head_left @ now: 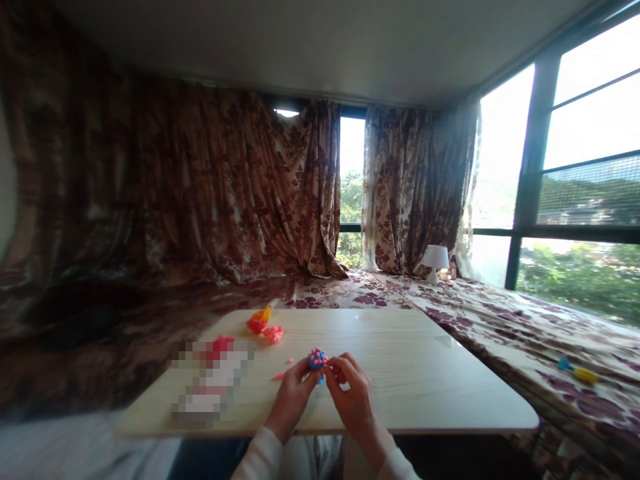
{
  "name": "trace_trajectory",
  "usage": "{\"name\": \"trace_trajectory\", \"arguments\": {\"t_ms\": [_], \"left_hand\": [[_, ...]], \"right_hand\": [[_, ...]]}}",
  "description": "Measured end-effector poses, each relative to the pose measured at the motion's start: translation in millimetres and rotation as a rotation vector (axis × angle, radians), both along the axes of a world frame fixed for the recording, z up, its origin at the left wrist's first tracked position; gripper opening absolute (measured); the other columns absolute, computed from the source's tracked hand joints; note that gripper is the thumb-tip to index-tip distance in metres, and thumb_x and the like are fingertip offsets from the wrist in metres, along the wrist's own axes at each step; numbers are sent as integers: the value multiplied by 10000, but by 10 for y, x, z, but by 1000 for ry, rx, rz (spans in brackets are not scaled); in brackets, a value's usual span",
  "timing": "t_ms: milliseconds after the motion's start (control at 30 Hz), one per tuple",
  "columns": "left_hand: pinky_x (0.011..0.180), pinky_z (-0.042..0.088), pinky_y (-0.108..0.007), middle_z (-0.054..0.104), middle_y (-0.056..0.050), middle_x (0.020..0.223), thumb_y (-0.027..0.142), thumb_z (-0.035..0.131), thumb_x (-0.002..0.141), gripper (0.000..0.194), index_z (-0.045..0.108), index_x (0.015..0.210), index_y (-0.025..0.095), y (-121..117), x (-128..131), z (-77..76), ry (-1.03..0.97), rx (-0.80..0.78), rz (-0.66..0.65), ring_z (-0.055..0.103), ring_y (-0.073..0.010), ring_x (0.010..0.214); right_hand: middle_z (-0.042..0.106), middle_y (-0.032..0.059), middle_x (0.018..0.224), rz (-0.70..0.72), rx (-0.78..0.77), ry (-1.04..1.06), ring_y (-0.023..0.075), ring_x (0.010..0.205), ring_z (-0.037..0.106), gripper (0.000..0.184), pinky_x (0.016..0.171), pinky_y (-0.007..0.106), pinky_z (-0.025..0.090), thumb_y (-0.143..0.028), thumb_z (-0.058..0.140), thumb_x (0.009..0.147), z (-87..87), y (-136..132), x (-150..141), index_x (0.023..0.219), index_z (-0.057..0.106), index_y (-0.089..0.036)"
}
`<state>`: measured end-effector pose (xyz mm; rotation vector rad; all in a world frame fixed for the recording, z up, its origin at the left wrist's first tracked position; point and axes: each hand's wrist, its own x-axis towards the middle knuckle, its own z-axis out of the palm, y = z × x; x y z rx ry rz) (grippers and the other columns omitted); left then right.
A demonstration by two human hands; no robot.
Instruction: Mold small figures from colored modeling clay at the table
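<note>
A small blue clay-like ball (315, 361) dotted with pink bits is held up above the table. My left hand (291, 398) grips it between thumb and fingers from the left. At its right side, my right hand (354, 395) has thumb and forefinger pinched together, close against the ball; whatever is between those fingertips is too small to make out. A bit of blue (321, 381) shows below, between the hands. Beyond my left hand, a pink strip (278, 376) and a tiny pink piece (290, 361) lie on the tabletop.
The pale wooden table (425, 373) bears crumpled orange-red wrappers (259, 323), a pink wrapper (273, 334), a red piece (223, 344) and a blurred-out item (213, 387). On the flowered bedding to the right lie a blue-and-yellow object (584, 375) and a white lamp (436, 259).
</note>
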<state>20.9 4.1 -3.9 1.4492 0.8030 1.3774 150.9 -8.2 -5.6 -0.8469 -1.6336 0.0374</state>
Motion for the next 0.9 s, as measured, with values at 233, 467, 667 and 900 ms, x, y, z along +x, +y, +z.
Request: {"name": "trace_trajectory", "arguments": {"t_ms": [233,467,667,900], "left_hand": [[844,439,-306,711,-30,910,321,623,737,312,667,1007,171,-1,7,15,41,17,20,586,-211,926],[884,431,-335,711,-45,948,328,631,727,322,672,1005,171,-14,5,36,35,11,1,588,-231,963],[925,418,-357,710,-55,970,318,675,682,335,682,982,168,-6,17,40,0,15,-24,578,-254,1022],[913,424,-364,711,-64,969,323,664,690,331,683,979,162,13,13,24,32,29,-9,591,-257,1001]], "right_hand": [[520,-11,672,-57,-26,5,103,562,490,87,546,220,406,-165,501,807,-17,5,-4,762,572,-184],[531,-15,672,-81,-26,-24,98,552,496,76,544,214,412,-155,511,783,-8,1,-10,764,577,-187],[517,-22,642,-143,-34,-46,102,546,494,59,535,211,400,-177,530,773,-3,-7,-8,736,575,-185],[513,-22,645,-131,-34,-27,103,554,497,76,543,213,400,-185,522,795,-16,8,-8,732,564,-188]]}}
